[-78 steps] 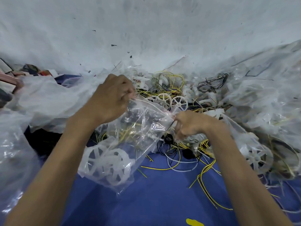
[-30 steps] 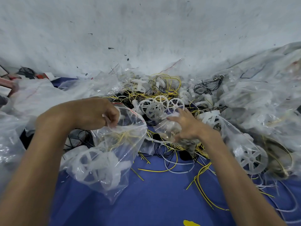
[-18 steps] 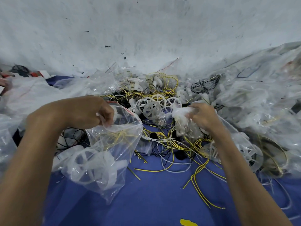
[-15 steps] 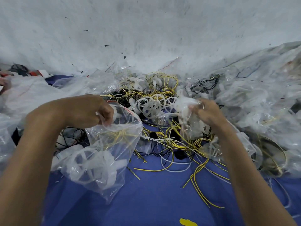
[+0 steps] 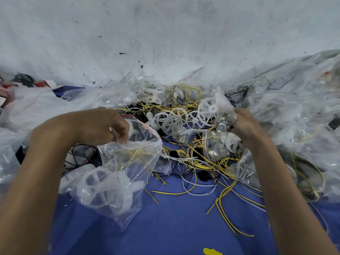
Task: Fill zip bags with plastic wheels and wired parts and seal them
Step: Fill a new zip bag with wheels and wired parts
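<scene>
My left hand (image 5: 103,126) pinches the rim of a clear zip bag (image 5: 117,173) with a red strip along its mouth. The bag hangs open and holds white plastic wheels and yellow wires. My right hand (image 5: 242,126) grips a small crumpled clear packet (image 5: 223,115) lifted above the pile; it seems to hold small parts. Loose white wheels (image 5: 173,124) and tangled yellow, white and black wires (image 5: 202,162) lie between my hands on the blue cloth (image 5: 174,227).
A white wall (image 5: 165,34) rises right behind the pile. Heaps of clear plastic bags lie at the left (image 5: 36,107) and at the right (image 5: 294,116). Red and black odds sit at the far left (image 5: 27,81).
My right hand has picked a small clear packet out of the pile and raised it up and to the right. My left hand keeps the open bag in place.
</scene>
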`<act>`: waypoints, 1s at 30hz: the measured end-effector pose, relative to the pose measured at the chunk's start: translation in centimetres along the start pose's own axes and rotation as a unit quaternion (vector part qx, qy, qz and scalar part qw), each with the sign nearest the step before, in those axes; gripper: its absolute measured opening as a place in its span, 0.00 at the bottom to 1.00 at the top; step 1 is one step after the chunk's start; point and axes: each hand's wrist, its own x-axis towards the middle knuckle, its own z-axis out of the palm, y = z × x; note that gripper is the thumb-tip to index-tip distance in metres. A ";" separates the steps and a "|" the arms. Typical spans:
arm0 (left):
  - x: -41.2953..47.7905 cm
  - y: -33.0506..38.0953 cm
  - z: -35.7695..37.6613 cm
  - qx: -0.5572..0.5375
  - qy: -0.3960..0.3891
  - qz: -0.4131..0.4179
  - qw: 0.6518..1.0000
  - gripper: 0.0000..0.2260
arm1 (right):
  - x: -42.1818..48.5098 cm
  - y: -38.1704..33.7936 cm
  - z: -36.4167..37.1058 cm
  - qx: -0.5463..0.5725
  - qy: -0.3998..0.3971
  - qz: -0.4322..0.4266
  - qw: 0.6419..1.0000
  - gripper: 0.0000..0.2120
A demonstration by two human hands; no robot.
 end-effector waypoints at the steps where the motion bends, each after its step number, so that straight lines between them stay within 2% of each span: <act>1: 0.0 0.0 0.0 -0.001 0.000 -0.001 1.000 0.20 | 0.1 0.1 0.0 -0.003 -0.002 0.001 1.000 0.18; 8: -0.1 -0.1 -0.1 -0.004 0.001 -0.004 1.000 0.20 | -0.2 -0.3 2.3 -0.009 0.016 0.034 0.999 0.11; 9: -0.2 -0.1 -0.2 -0.006 0.001 -0.005 1.000 0.20 | -0.4 -0.4 3.3 0.022 -0.006 0.029 0.999 0.09; 10: -0.3 -0.1 -0.2 -0.007 0.001 -0.004 1.000 0.21 | -0.7 -0.5 4.3 0.062 -0.044 0.023 0.997 0.12; 12: -0.3 -0.1 -0.3 -0.009 0.001 -0.002 1.000 0.21 | -1.0 -0.7 5.6 0.130 -0.158 -0.011 0.979 0.25; 13: -0.4 -0.1 -0.3 -0.010 0.002 -0.002 1.000 0.20 | -1.1 -0.7 6.0 0.129 -0.222 -0.036 0.966 0.32; 15: -0.4 -0.1 -0.3 -0.011 0.005 -0.004 1.000 0.20 | -1.3 -0.8 6.4 0.063 -0.318 -0.076 0.943 0.36; 16: -0.4 -0.1 -0.2 -0.013 0.006 -0.005 1.000 0.20 | -1.4 -0.8 6.2 -0.004 -0.321 -0.088 0.943 0.34; 18: -0.3 0.0 -0.2 -0.016 0.007 -0.007 1.000 0.21 | -1.2 -0.5 5.5 -0.146 -0.255 -0.096 0.951 0.26; 20: -0.2 0.1 -0.2 -0.018 0.005 -0.006 1.000 0.21 | -0.6 -0.1 4.4 -0.186 -0.197 -0.068 0.960 0.17; 23: 0.0 0.3 0.0 -0.016 0.003 -0.003 1.000 0.20 | -0.2 0.9 3.4 -0.238 -0.221 -0.013 0.946 0.06; 24: 0.0 0.3 0.0 -0.014 0.002 -0.003 1.000 0.20 | -0.2 1.3 3.4 -0.281 -0.237 -0.002 0.930 0.06; 27: 0.1 0.3 0.1 -0.013 -0.001 -0.002 1.000 0.19 | -0.6 2.5 4.2 -0.406 -0.277 0.040 0.870 0.15; 28: 0.1 0.3 0.0 -0.011 -0.001 -0.002 1.000 0.19 | -0.7 2.8 4.5 -0.426 -0.285 0.046 0.857 0.18; 30: 0.1 0.3 0.1 -0.009 0.000 -0.003 1.000 0.19 | -0.8 3.2 4.7 -0.443 -0.292 0.029 0.847 0.16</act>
